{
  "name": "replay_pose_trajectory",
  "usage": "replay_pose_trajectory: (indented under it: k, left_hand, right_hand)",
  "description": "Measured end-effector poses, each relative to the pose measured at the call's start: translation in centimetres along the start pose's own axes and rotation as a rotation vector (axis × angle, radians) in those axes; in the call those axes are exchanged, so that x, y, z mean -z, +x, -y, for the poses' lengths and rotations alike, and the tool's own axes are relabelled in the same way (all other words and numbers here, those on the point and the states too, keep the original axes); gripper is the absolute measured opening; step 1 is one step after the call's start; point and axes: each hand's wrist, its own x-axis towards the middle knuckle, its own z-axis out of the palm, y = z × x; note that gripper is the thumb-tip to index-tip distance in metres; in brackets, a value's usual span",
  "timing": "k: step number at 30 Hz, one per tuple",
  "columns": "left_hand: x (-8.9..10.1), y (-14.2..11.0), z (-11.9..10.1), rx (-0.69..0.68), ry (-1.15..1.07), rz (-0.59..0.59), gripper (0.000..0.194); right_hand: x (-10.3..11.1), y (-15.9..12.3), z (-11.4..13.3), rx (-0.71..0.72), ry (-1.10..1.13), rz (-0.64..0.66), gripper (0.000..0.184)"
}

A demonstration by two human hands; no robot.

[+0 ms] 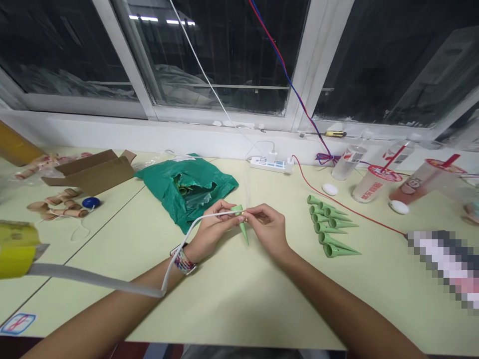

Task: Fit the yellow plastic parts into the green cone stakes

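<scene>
Over the middle of the table, my left hand (213,230) holds a green cone (244,233) with its point hanging down. The fingers of my right hand (268,230) are pinched at the cone's right side, on a tiny yellowish-white bit (244,215) too small to name. A white cable crosses in front of my left hand. Just behind that hand lies a torn green plastic bag (164,182) with more green pieces inside its opening. To the right, several similar green cones (339,249) lie in a cluster, wide ends facing left.
A white power strip (270,164) sits by the wall. Lidded cups (374,183), bottles and two white egg-shaped objects stand at right. A red cable (350,205) runs to a blurred-out device. At left are a cardboard box (93,172), wooden pieces and a blue ball (91,202).
</scene>
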Motion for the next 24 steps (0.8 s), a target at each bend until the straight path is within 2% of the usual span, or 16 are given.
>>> replay_pose_trajectory:
  k: [5,10,16,19,21,24]
  left_hand:
    - [-1.0,0.0,0.0,0.026,-0.079,-0.086,0.040]
    - [-1.4,-0.4,-0.9,0.163,-0.148,-0.036,0.040]
    - [-2.3,-2.4,-0.6,0.308,-0.161,0.043,0.038]
    - [-3.2,-3.3,0.1,0.413,-0.158,0.146,0.038]
    - [-3.8,-3.6,0.4,0.387,-0.115,0.180,0.038]
    - [-4.2,-3.6,0.6,0.242,-0.039,0.154,0.035]
  right_hand:
    - [0.1,0.3,-0.4,-0.117,0.076,-0.006,0.020]
    - [0.7,1.0,0.1,-0.249,0.149,0.059,0.029]
    - [4.1,-1.1,1.3,-0.295,0.089,0.176,0.023]
    - [6.1,-2.7,2.0,-0.330,0.036,0.223,0.018]
    - [7.0,-3.4,2.5,-0.365,0.029,0.236,0.018]
    - [7.5,-4.0,3.1,-0.380,0.053,0.203,0.017]
